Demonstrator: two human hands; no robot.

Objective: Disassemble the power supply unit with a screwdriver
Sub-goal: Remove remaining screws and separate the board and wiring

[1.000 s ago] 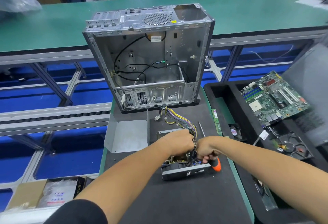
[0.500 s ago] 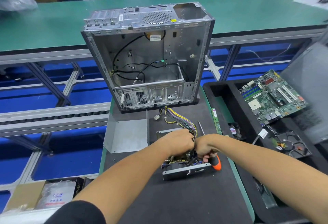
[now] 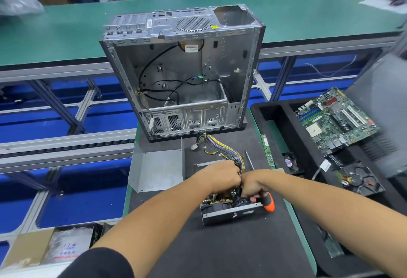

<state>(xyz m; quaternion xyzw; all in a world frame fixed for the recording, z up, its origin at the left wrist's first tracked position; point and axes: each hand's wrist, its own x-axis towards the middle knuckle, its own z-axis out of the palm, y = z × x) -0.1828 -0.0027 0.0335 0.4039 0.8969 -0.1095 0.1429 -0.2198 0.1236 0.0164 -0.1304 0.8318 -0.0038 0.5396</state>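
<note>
No label legible on the power supply unit (image 3: 229,212); right hand (image 3: 253,186) grips screwdriver (image 3: 269,204)

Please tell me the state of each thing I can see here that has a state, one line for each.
power supply unit: cover off, insides exposed.
cable bundle: held by the left hand.
screwdriver: in the grip of the right hand.
computer case: open, nearly bare inside, loose black cables only.
metal cover: lying detached, left of the unit.
motherboard: removed, lying in the black tray.
</note>
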